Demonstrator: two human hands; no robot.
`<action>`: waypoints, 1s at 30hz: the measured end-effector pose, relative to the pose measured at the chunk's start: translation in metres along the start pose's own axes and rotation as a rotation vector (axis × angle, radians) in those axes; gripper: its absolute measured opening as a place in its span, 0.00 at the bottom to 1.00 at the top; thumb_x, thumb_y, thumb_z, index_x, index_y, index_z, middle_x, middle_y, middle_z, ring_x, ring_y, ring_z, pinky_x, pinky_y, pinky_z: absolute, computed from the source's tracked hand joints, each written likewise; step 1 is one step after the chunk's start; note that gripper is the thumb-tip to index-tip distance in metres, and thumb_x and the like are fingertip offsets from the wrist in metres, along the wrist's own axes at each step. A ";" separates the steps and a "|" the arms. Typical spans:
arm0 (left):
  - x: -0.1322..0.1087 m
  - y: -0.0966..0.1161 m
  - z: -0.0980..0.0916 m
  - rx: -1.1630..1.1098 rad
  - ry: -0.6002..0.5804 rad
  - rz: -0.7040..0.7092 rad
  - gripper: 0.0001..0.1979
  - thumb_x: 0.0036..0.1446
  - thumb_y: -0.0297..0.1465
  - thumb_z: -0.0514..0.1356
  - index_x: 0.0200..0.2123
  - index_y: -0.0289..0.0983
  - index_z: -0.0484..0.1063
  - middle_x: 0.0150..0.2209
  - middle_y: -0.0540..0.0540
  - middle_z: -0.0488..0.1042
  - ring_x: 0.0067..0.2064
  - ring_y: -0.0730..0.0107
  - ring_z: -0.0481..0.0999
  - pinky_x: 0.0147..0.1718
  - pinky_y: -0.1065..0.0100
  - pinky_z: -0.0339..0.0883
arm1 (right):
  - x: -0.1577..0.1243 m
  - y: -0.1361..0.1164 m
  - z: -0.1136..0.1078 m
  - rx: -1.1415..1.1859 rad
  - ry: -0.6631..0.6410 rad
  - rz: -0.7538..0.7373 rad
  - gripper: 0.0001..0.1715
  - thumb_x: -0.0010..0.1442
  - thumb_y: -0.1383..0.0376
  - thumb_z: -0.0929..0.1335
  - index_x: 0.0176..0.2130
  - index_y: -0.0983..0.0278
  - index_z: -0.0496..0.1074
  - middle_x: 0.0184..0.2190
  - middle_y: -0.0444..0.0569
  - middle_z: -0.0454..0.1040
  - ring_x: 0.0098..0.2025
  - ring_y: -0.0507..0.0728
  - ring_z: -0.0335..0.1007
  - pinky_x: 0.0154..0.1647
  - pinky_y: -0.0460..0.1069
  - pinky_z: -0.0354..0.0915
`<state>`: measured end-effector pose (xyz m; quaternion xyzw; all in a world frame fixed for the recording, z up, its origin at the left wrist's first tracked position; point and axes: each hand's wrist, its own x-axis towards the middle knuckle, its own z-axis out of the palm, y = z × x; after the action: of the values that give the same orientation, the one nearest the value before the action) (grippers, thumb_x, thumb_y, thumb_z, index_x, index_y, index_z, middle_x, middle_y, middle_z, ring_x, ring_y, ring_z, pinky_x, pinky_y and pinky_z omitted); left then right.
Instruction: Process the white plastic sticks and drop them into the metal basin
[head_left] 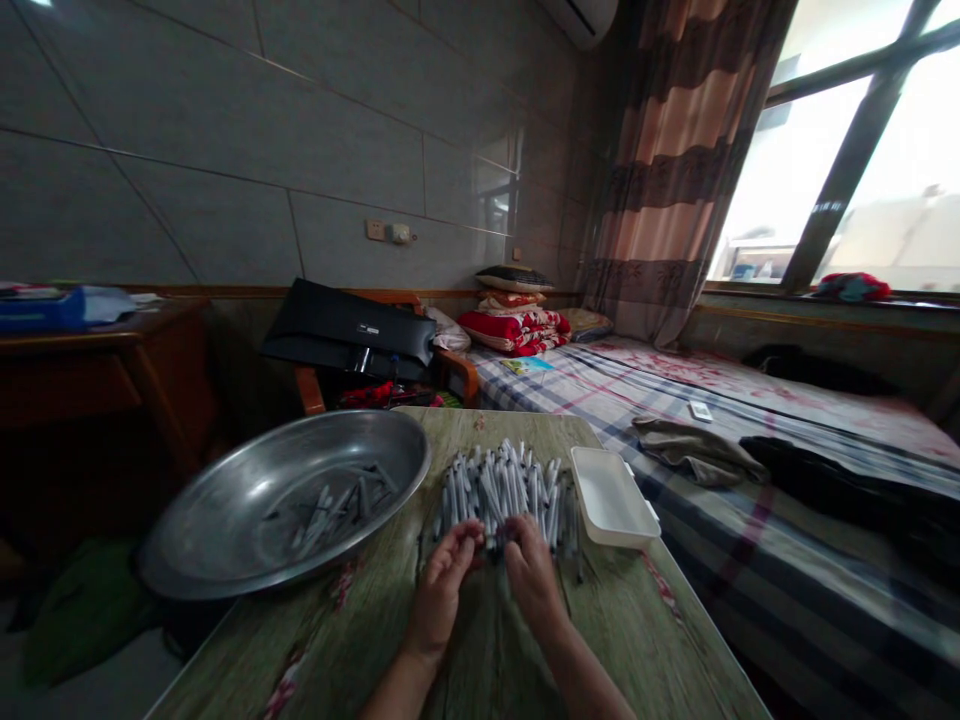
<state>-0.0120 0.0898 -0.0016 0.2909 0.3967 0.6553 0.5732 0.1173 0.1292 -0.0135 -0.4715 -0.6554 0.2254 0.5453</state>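
A heap of thin white pen-like tubes with dark ends [510,485] lies on the wood-patterned table [480,660]. My left hand [448,570] is at the near edge of this heap, thumb and fingers drawn together in a pinch. Close beside it, my right hand [531,565] is closed too, its fingers curled toward the tubes. Whatever sits between the fingertips of either hand is too small and blurred to name. A wide metal basin [217,530] on the left holds several similar tubes. Right of the heap stands a white plastic box [615,495].
A bed with a checked sheet [585,390] runs along the table's right side, with dark clothing [847,500] on it. Behind the table, a black flat panel [349,330] rests on a wooden chair [465,375]. A wooden desk [142,340] stands at left.
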 end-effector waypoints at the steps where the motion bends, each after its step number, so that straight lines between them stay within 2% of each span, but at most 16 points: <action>1: 0.001 0.001 -0.001 -0.027 -0.012 0.004 0.16 0.49 0.33 0.68 0.43 0.37 0.77 0.47 0.43 0.77 0.50 0.62 0.74 0.45 0.70 0.67 | -0.003 -0.003 0.003 0.048 -0.056 -0.006 0.11 0.47 0.71 0.59 0.27 0.62 0.68 0.26 0.44 0.68 0.30 0.55 0.65 0.32 0.47 0.62; 5: 0.000 0.004 -0.002 -0.081 -0.088 -0.069 0.15 0.52 0.32 0.65 0.44 0.37 0.76 0.48 0.42 0.77 0.52 0.58 0.74 0.49 0.66 0.67 | -0.013 -0.012 0.007 0.285 -0.351 -0.004 0.14 0.51 0.71 0.58 0.30 0.62 0.71 0.22 0.42 0.67 0.25 0.52 0.62 0.26 0.44 0.59; 8: 0.000 0.004 -0.001 -0.103 -0.066 -0.088 0.09 0.52 0.29 0.65 0.38 0.36 0.77 0.44 0.40 0.79 0.50 0.57 0.76 0.48 0.64 0.67 | -0.014 -0.013 0.006 0.423 -0.445 0.068 0.15 0.57 0.68 0.59 0.36 0.63 0.74 0.22 0.41 0.66 0.24 0.51 0.60 0.24 0.44 0.59; 11: 0.000 0.002 0.000 -0.130 -0.047 -0.070 0.05 0.53 0.28 0.64 0.35 0.37 0.76 0.42 0.41 0.79 0.50 0.57 0.76 0.48 0.63 0.68 | -0.016 -0.012 0.008 0.509 -0.467 0.121 0.16 0.61 0.58 0.63 0.43 0.63 0.75 0.24 0.43 0.68 0.25 0.52 0.62 0.26 0.45 0.63; 14: -0.001 -0.003 0.000 -0.100 -0.057 -0.048 0.03 0.55 0.29 0.63 0.34 0.39 0.76 0.40 0.42 0.80 0.50 0.58 0.75 0.48 0.62 0.68 | -0.020 -0.013 0.012 0.577 -0.447 0.156 0.22 0.59 0.50 0.66 0.44 0.62 0.75 0.27 0.46 0.70 0.30 0.54 0.67 0.32 0.48 0.67; 18: -0.002 -0.006 0.002 0.026 -0.047 0.008 0.04 0.56 0.33 0.62 0.33 0.40 0.76 0.39 0.43 0.79 0.48 0.58 0.75 0.48 0.63 0.68 | -0.024 -0.013 0.015 0.612 -0.454 0.184 0.24 0.61 0.49 0.64 0.48 0.61 0.74 0.37 0.50 0.74 0.42 0.58 0.70 0.45 0.53 0.66; 20: -0.003 -0.005 0.006 0.089 -0.016 0.033 0.05 0.56 0.34 0.62 0.32 0.40 0.76 0.38 0.44 0.79 0.47 0.58 0.76 0.47 0.65 0.68 | -0.023 -0.014 0.017 0.622 -0.472 0.195 0.22 0.62 0.50 0.64 0.47 0.61 0.74 0.39 0.50 0.74 0.43 0.57 0.70 0.47 0.53 0.65; 23: -0.004 -0.002 0.014 0.145 0.057 0.062 0.05 0.54 0.35 0.63 0.30 0.40 0.76 0.34 0.44 0.79 0.44 0.58 0.76 0.46 0.65 0.68 | -0.021 -0.016 0.018 0.663 -0.469 0.218 0.21 0.60 0.50 0.65 0.43 0.61 0.75 0.36 0.48 0.74 0.38 0.56 0.70 0.42 0.51 0.66; 25: -0.006 0.001 0.019 0.194 0.092 0.091 0.08 0.52 0.38 0.64 0.28 0.40 0.76 0.33 0.45 0.79 0.43 0.57 0.76 0.45 0.64 0.68 | -0.021 -0.020 0.017 0.702 -0.464 0.288 0.22 0.57 0.48 0.67 0.39 0.62 0.75 0.30 0.46 0.72 0.31 0.54 0.69 0.33 0.48 0.66; 26: -0.007 0.003 0.021 0.219 0.099 0.101 0.10 0.52 0.40 0.64 0.28 0.40 0.76 0.32 0.44 0.78 0.42 0.56 0.76 0.44 0.63 0.68 | -0.020 -0.023 0.016 0.726 -0.477 0.366 0.23 0.55 0.46 0.68 0.38 0.62 0.74 0.25 0.43 0.69 0.25 0.52 0.65 0.27 0.46 0.64; 28: -0.008 0.008 0.023 0.239 0.082 0.093 0.15 0.50 0.45 0.63 0.29 0.39 0.76 0.32 0.43 0.78 0.41 0.54 0.76 0.42 0.61 0.69 | -0.019 -0.028 0.012 0.792 -0.525 0.591 0.25 0.51 0.44 0.70 0.37 0.61 0.70 0.17 0.37 0.61 0.15 0.47 0.53 0.16 0.42 0.52; 30: -0.008 0.013 0.025 0.213 0.030 0.059 0.19 0.50 0.48 0.62 0.29 0.37 0.76 0.33 0.41 0.78 0.40 0.55 0.76 0.42 0.60 0.69 | -0.016 -0.032 0.008 0.894 -0.564 0.784 0.26 0.48 0.44 0.71 0.35 0.60 0.65 0.14 0.32 0.54 0.12 0.45 0.41 0.13 0.40 0.41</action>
<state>0.0038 0.0867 0.0229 0.3518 0.4640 0.6302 0.5135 0.0969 0.1022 0.0020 -0.3262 -0.3962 0.7727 0.3736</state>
